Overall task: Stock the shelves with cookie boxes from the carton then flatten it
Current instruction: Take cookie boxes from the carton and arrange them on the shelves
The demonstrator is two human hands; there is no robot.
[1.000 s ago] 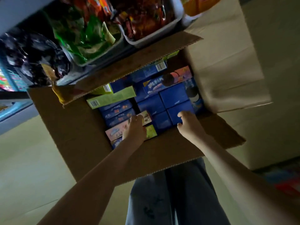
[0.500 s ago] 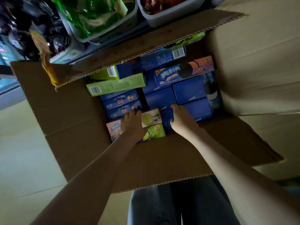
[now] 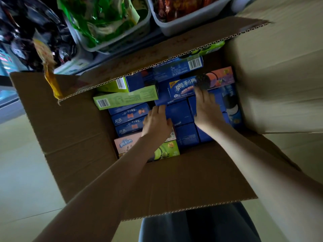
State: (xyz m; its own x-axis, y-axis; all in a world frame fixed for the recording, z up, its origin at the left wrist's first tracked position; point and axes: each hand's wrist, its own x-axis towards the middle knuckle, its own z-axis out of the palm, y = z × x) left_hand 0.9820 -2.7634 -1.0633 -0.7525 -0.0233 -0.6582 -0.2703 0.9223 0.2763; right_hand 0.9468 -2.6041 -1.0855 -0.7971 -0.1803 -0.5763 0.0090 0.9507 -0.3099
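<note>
Reaching into the open carton point(image 3: 174, 180), set just beside the shelf bins point(image 3: 176, 27) and packed full of cookie boxes point(image 3: 180, 112). Resting the left hand point(image 3: 157, 122) flat, fingers straight, on the blue boxes mid-carton; spreading the right hand point(image 3: 205, 109) over the neighbouring blue row, gripping nothing. Judged as the very start: no box lifted out, no flattening begun. Cannot confirm fingertip contact through blur, nor lower layers, nor shelf space beyond the cropped top edge.
</note>
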